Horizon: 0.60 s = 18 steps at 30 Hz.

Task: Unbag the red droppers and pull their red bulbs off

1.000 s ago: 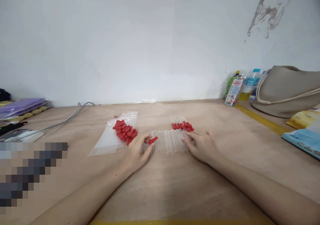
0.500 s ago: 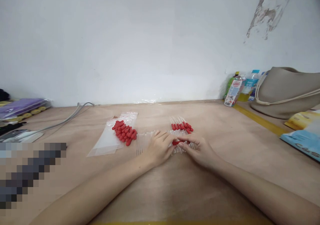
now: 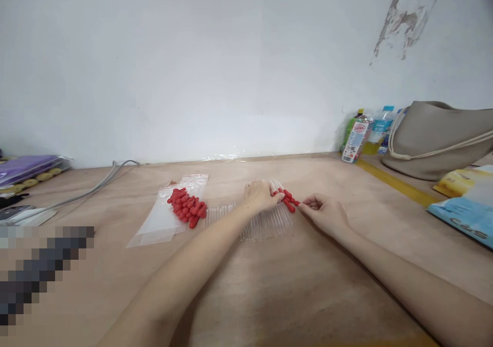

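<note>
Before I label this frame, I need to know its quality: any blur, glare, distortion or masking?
Head view: soft, even light; faint shadows under the forearms. Wide-lens bending at the edges. The clear glass tubes are hard to tell apart; the red rubber bulbs read sharply. The left hand is slightly soft. A pixelated mask covers the lower left.

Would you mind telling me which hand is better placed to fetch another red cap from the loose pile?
Left, probably. The cap pile lies on the bag on the left, nearer the left hand, and the left arm already passes close beside it. The right hand would have to reach across the tubes.
</note>
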Each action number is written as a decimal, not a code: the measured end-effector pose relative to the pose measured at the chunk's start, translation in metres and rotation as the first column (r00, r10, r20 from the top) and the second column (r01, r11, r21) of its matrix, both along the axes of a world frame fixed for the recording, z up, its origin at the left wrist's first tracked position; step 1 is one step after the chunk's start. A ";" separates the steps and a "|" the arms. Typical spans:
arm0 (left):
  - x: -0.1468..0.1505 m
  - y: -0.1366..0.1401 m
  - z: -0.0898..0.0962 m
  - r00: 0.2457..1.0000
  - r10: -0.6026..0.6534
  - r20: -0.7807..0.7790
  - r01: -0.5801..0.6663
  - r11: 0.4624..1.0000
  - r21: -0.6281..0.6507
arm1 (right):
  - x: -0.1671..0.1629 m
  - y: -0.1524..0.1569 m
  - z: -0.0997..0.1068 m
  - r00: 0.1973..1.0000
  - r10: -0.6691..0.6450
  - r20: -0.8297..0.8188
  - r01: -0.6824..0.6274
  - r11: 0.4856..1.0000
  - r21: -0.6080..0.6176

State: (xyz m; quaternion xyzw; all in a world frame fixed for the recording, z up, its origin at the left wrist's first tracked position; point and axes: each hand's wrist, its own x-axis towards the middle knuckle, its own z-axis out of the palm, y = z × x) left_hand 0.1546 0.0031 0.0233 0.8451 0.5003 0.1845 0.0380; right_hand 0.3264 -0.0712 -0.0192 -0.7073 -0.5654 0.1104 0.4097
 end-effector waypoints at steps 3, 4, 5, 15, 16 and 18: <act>0.004 0.001 -0.001 1.000 0.013 -0.020 -0.014 1.000 -0.028 | -0.008 -0.002 0.001 0.999 0.012 0.050 -0.013 1.000 0.016; 0.005 0.001 -0.001 1.000 0.012 -0.023 -0.013 0.999 -0.033 | -0.010 -0.002 0.001 0.998 0.013 0.066 -0.014 1.000 0.021; 0.006 0.000 0.000 1.000 0.012 -0.024 -0.013 0.999 -0.037 | -0.011 -0.002 0.001 0.996 0.012 0.084 -0.014 1.000 0.022; -0.009 -0.012 0.001 0.995 0.041 0.086 -0.040 0.999 -0.011 | -0.008 0.001 -0.004 0.989 0.011 0.150 -0.016 0.999 0.034; -0.017 -0.015 0.003 0.994 0.034 0.104 -0.035 0.999 0.003 | -0.008 0.002 -0.006 0.987 -0.004 0.159 -0.008 0.998 0.069; -0.039 -0.024 0.005 0.991 0.003 0.133 -0.011 0.998 0.064 | -0.007 0.004 -0.008 0.985 -0.018 0.170 -0.012 0.985 0.174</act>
